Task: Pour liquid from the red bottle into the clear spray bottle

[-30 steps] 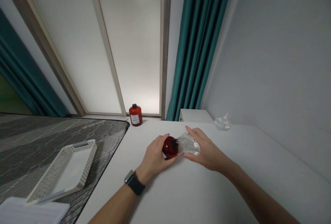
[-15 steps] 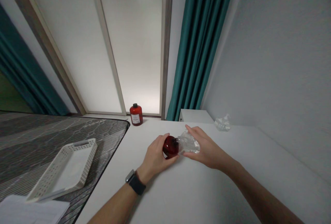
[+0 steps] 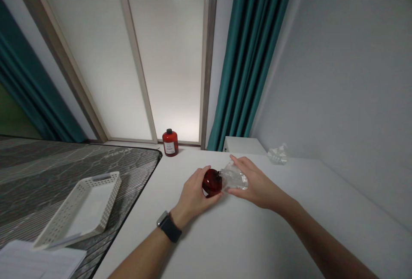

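A dark red bottle, tipped on its side above the white tabletop, rests in my left hand, whose fingers and thumb wrap round it. My right hand grips a crumpled see-through plastic bag between thumb and fingers. The bag meets the bottle's neck end; whether it still covers any of the neck is hard to see. On my left wrist is a dark watch. Another red bottle, with a black cap and a white label, stands upright at the table's far edge.
The white table borders a grey striped mattress on the left. There lie a white perforated basket and some paper sheets. Crumpled see-through plastic sits at the back right by the wall. A white cabinet stands behind the table.
The view has shifted very slightly. Both hands keep their holds on the bottle and the plastic bag, with hardly any movement.
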Demonstrator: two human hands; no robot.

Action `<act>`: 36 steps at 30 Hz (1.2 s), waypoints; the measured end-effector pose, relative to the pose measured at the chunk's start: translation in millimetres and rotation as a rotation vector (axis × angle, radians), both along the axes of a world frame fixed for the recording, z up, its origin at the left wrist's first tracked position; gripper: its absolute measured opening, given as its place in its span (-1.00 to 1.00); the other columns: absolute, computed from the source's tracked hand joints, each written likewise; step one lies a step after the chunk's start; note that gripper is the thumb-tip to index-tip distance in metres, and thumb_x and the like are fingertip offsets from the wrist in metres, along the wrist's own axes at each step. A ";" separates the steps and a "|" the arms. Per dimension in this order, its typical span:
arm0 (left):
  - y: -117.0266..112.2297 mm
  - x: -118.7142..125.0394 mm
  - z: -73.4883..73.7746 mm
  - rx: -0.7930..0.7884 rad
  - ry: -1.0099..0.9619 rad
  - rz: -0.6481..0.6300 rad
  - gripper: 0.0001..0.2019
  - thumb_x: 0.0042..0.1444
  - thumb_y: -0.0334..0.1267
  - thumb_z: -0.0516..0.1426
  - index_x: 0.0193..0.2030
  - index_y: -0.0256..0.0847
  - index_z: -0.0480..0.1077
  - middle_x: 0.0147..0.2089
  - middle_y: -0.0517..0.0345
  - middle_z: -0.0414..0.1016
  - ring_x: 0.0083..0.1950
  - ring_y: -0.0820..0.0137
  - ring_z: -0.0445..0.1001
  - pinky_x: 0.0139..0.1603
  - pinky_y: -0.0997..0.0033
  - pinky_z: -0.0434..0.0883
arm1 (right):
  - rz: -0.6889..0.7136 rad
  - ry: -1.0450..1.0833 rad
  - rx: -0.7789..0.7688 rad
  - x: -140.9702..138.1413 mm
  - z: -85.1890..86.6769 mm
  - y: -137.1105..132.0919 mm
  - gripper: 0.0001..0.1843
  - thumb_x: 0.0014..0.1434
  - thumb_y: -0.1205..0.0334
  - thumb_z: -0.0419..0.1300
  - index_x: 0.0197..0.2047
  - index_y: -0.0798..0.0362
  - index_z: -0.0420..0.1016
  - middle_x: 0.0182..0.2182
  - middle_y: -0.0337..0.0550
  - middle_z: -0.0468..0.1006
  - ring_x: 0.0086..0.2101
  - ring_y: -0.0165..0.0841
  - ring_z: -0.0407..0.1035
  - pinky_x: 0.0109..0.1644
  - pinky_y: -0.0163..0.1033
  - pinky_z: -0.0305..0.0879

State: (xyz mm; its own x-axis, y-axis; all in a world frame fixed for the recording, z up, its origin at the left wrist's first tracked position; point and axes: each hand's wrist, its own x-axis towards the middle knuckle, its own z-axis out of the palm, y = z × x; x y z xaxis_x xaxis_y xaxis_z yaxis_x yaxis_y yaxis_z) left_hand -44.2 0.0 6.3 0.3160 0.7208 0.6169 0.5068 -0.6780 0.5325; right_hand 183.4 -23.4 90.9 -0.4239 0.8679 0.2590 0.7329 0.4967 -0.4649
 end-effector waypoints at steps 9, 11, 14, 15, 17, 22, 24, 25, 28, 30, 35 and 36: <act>-0.9 0.6 -0.5 -0.008 -0.010 0.003 -0.30 0.03 -0.13 0.34 0.26 -0.16 0.16 0.06 -0.05 0.47 0.02 0.13 0.53 0.02 0.10 0.51 | -0.015 -0.013 -0.021 -2.0 3.7 -0.2 0.00 0.12 0.12 0.39 0.49 -0.02 -0.04 0.15 0.06 0.33 0.21 -0.09 0.24 0.36 0.11 0.18; -1.1 0.7 -0.3 -0.006 -0.015 0.007 -0.30 0.03 -0.13 0.34 0.26 -0.16 0.16 0.06 -0.06 0.48 0.03 0.12 0.53 0.03 0.09 0.51 | -0.015 -0.016 -0.019 -2.4 4.3 -0.3 0.00 0.12 0.12 0.39 0.49 -0.01 -0.04 0.15 0.06 0.33 0.21 -0.09 0.24 0.36 0.10 0.18; -0.9 0.9 -0.1 -0.009 -0.023 0.006 -0.30 0.02 -0.14 0.34 0.27 -0.15 0.16 0.07 -0.06 0.48 0.04 0.12 0.53 0.05 0.08 0.51 | -0.013 -0.022 -0.010 -3.2 5.4 0.0 -0.01 0.12 0.11 0.39 0.48 0.01 -0.02 0.15 0.06 0.34 0.20 -0.09 0.25 0.35 0.10 0.20; -0.7 0.9 -0.1 -0.011 -0.025 0.005 -0.30 0.02 -0.15 0.34 0.27 -0.14 0.16 0.08 -0.05 0.47 0.04 0.13 0.53 0.06 0.08 0.51 | -0.014 -0.025 -0.008 -3.4 5.7 0.1 -0.01 0.12 0.11 0.39 0.48 0.01 -0.02 0.15 0.07 0.34 0.20 -0.08 0.25 0.35 0.10 0.20; -0.4 0.9 -0.1 -0.013 -0.030 0.006 -0.30 0.03 -0.15 0.34 0.27 -0.14 0.16 0.08 -0.05 0.47 0.05 0.13 0.52 0.06 0.08 0.51 | -0.013 -0.029 -0.005 -3.7 6.1 0.5 -0.02 0.12 0.11 0.39 0.48 0.01 -0.01 0.15 0.07 0.34 0.21 -0.08 0.25 0.34 0.10 0.21; 0.3 1.0 -1.2 -0.016 -0.041 0.008 -0.29 0.03 -0.14 0.34 0.28 -0.14 0.14 0.08 -0.04 0.46 0.04 0.15 0.52 0.05 0.09 0.51 | 0.007 -0.039 0.017 -3.4 6.4 1.9 -0.01 0.14 0.08 0.36 0.50 -0.10 -0.07 0.15 0.04 0.36 0.20 -0.06 0.27 0.32 0.14 0.24; 0.5 1.2 -1.8 -0.018 -0.049 0.011 -0.28 0.03 -0.14 0.34 0.28 -0.14 0.15 0.07 -0.04 0.47 0.03 0.15 0.52 0.04 0.09 0.51 | 0.010 -0.045 0.026 -3.3 6.6 2.6 0.00 0.14 0.07 0.36 0.50 -0.13 -0.08 0.15 0.03 0.36 0.20 -0.05 0.28 0.31 0.16 0.24; 0.5 1.3 -2.1 -0.019 -0.053 0.012 -0.29 0.03 -0.14 0.34 0.27 -0.14 0.15 0.07 -0.03 0.47 0.03 0.15 0.52 0.04 0.10 0.51 | 0.010 -0.048 0.028 -3.3 6.7 2.9 0.00 0.14 0.07 0.36 0.50 -0.14 -0.08 0.16 0.03 0.36 0.20 -0.05 0.28 0.32 0.16 0.24; 0.5 1.5 -2.4 -0.024 -0.061 0.010 -0.30 0.03 -0.14 0.34 0.27 -0.14 0.15 0.07 -0.03 0.46 0.02 0.15 0.52 0.03 0.09 0.51 | 0.012 -0.050 0.021 -3.8 7.5 3.7 0.00 0.14 0.08 0.37 0.50 -0.11 -0.08 0.17 0.04 0.34 0.22 -0.06 0.26 0.35 0.15 0.20; 0.3 1.5 -2.3 -0.028 -0.066 0.009 -0.30 0.04 -0.14 0.33 0.27 -0.13 0.15 0.07 -0.04 0.46 0.02 0.15 0.52 0.03 0.09 0.51 | 0.012 -0.053 0.013 -4.5 8.3 3.9 0.00 0.14 0.09 0.37 0.50 -0.10 -0.07 0.18 0.05 0.34 0.22 -0.07 0.26 0.36 0.14 0.19; -0.1 1.4 -1.5 -0.053 -0.072 0.015 -0.31 0.04 -0.15 0.33 0.26 -0.14 0.15 0.07 -0.04 0.45 0.01 0.15 0.52 0.03 0.07 0.51 | 0.015 -0.059 0.006 -5.7 11.0 4.3 0.00 0.14 0.10 0.37 0.50 -0.11 -0.07 0.19 0.05 0.33 0.23 -0.07 0.25 0.36 0.14 0.18; -0.2 1.5 -1.4 -0.056 -0.074 0.016 -0.31 0.04 -0.15 0.33 0.26 -0.14 0.15 0.07 -0.04 0.45 0.02 0.15 0.52 0.03 0.06 0.52 | 0.021 -0.057 0.009 -5.8 11.6 4.5 0.00 0.14 0.10 0.37 0.50 -0.11 -0.08 0.19 0.05 0.33 0.24 -0.06 0.24 0.36 0.15 0.17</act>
